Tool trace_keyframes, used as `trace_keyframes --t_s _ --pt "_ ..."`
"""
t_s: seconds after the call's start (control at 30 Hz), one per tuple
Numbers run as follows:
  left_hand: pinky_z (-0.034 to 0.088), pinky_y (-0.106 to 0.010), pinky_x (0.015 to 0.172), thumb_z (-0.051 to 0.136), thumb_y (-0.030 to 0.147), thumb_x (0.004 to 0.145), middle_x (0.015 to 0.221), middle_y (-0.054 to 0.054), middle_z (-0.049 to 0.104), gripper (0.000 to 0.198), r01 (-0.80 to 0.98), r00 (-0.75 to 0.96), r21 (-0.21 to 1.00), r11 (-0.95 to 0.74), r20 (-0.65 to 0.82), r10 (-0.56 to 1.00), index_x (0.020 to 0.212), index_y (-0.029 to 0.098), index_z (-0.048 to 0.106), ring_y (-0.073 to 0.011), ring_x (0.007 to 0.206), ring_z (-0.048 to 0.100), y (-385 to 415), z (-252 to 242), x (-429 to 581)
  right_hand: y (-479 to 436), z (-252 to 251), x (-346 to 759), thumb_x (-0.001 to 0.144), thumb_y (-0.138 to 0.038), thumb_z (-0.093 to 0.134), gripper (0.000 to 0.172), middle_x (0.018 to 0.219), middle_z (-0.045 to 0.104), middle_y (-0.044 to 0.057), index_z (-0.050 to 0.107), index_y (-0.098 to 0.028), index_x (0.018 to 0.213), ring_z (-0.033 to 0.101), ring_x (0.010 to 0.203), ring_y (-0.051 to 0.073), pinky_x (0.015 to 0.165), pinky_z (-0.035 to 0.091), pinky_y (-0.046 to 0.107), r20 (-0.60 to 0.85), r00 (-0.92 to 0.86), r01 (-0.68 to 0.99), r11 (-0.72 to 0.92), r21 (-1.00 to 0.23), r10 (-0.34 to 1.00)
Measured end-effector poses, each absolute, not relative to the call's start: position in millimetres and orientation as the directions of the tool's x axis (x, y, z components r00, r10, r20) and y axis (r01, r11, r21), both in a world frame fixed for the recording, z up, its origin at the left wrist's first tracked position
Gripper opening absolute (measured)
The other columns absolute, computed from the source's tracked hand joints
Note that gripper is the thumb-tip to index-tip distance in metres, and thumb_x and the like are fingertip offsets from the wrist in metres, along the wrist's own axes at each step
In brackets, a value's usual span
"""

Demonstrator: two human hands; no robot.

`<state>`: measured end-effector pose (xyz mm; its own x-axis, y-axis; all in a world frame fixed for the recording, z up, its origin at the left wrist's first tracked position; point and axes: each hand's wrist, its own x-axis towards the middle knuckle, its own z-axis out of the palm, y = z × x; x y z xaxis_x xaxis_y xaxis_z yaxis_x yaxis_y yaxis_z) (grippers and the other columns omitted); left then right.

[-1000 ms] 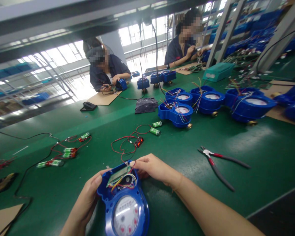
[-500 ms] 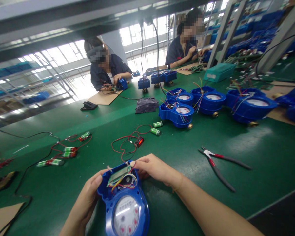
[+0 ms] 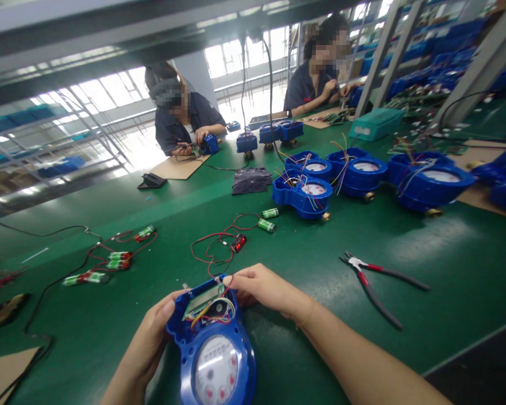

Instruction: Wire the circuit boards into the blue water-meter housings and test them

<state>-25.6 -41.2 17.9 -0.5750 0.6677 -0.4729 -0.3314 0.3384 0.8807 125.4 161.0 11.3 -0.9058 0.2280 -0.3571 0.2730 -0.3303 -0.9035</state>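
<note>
A blue water meter (image 3: 213, 351) lies on the green table (image 3: 303, 264) right in front of me, its round dial towards me and an open compartment with a small circuit board and coloured wires at its far end. My left hand (image 3: 145, 346) grips the meter's left side, thumb on its rim. My right hand (image 3: 263, 289) holds the far right corner, fingers closed at the board and a red wire. That wire leads to a small red digit display (image 3: 238, 243) further back.
Red-handled pliers (image 3: 373, 281) lie to the right. Green batteries with red leads (image 3: 109, 261) sit to the left, two more (image 3: 269, 219) are behind the display. Several blue meters (image 3: 346, 174) stand at the back right. Two other people work at the table's far side.
</note>
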Motion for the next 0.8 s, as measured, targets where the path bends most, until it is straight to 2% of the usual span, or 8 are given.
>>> trace_keyframes --t_s 0.4,0.8 --pt "0.055 -0.033 0.08 0.067 0.056 0.078 0.098 -0.01 0.079 0.052 -0.312 -0.589 0.893 0.325 -0.45 0.671 0.112 0.017 0.069 -0.0267 0.086 0.072 -40.7 15.8 -26.0 160.9 9.0 124.3 0.083 -0.045 0.064 0.034 0.067 0.061 0.002 0.07 -0.012 0.078 0.054 0.059 0.01 0.06 0.042 0.023 -0.358 -0.908 0.27 -0.348 -0.898 0.218" --pt "0.054 -0.038 0.087 0.065 0.056 0.079 0.105 -0.011 0.078 0.056 -0.316 -0.562 0.882 0.348 -0.47 0.68 0.119 0.017 0.066 -0.0308 0.095 0.071 -43.5 10.0 -32.2 160.4 8.4 123.9 0.083 -0.044 0.065 0.033 0.065 0.06 0.001 0.07 -0.012 0.077 0.053 0.058 0.01 0.059 0.042 0.023 -0.369 -0.902 0.284 -0.338 -0.897 0.222"
